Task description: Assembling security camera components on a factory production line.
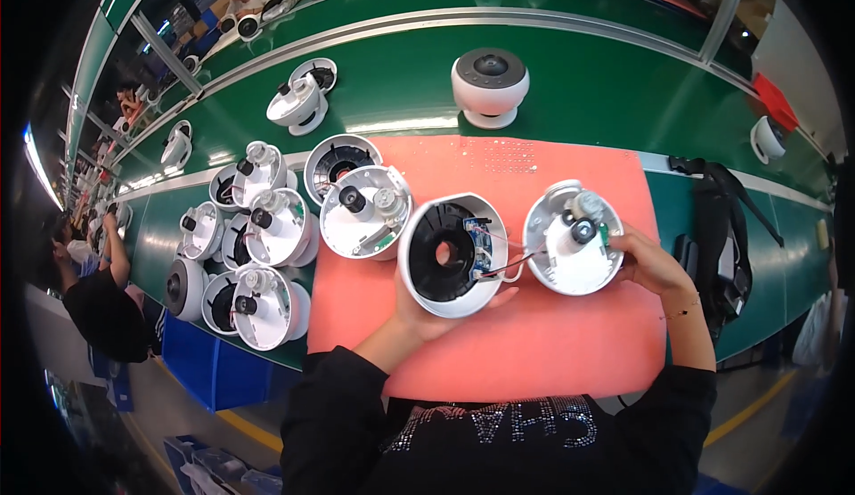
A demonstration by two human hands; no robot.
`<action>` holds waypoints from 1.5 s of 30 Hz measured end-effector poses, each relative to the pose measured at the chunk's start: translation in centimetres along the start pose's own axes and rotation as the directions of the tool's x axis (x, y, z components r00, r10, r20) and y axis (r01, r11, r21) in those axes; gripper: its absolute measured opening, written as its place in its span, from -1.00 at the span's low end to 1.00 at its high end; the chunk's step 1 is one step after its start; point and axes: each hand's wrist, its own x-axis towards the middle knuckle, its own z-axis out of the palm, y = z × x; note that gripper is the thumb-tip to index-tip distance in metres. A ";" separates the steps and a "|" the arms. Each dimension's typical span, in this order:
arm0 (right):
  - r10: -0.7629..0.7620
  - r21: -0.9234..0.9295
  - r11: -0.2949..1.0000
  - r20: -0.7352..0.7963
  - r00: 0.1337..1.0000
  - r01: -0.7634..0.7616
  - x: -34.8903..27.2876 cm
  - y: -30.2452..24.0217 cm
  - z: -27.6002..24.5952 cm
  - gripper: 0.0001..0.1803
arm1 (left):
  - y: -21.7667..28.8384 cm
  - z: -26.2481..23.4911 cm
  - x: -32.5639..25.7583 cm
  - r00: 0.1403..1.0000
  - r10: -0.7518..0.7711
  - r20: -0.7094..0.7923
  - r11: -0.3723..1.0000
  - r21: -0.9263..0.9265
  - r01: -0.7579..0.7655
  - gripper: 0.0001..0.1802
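My left hand (417, 319) is closed round a white round housing half (417, 272) from below, its black ribbed inside facing up. A small blue circuit board (480, 245) sits at the right edge of that inside. The fingers of my right hand (655, 261) grip the rim of a second white housing half (570, 261), which holds a black lens-like cylinder (582, 230) and a clear round part. Thin wires (517, 265) run between the two halves, which are held apart above the pink mat (534, 343). The left fingers are partly hidden under the shell.
Several opened white housings (280, 228) crowd the left of the mat. Another opened unit (298, 105) and an assembled one with a grey top (490, 85) stand on the green bench (392, 94). At right lies a black strapped bag (717, 228). Co-workers (102, 303) sit at left.
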 end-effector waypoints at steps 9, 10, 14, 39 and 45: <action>-0.836 -0.667 0.168 0.293 0.463 0.726 -0.5 -6.8 9.0 -0.59 | -0.6 -2.2 -0.2 0.999 -0.050 0.010 0.998 0.047 0.050 -0.27; -0.846 -0.684 0.070 0.346 0.407 0.726 0.4 -6.9 10.6 -0.65 | -0.5 -2.3 -0.4 1.000 -0.030 0.002 1.000 0.005 0.030 -0.24; -0.747 -0.765 -0.012 0.435 0.503 0.644 2.7 -6.9 12.6 -0.82 | -1.0 -2.3 -0.2 0.995 -0.033 0.089 0.999 0.015 0.032 -0.09; -0.861 -0.642 0.037 0.369 0.351 0.766 -3.4 -3.2 14.9 -0.21 | -2.0 3.8 -2.5 1.000 0.019 -0.008 0.804 0.594 -0.011 0.11; -0.801 -0.612 0.290 0.265 0.537 0.735 -6.6 -1.2 12.3 -0.31 | -4.6 2.7 -1.8 0.957 0.229 0.179 0.577 0.767 -0.282 0.16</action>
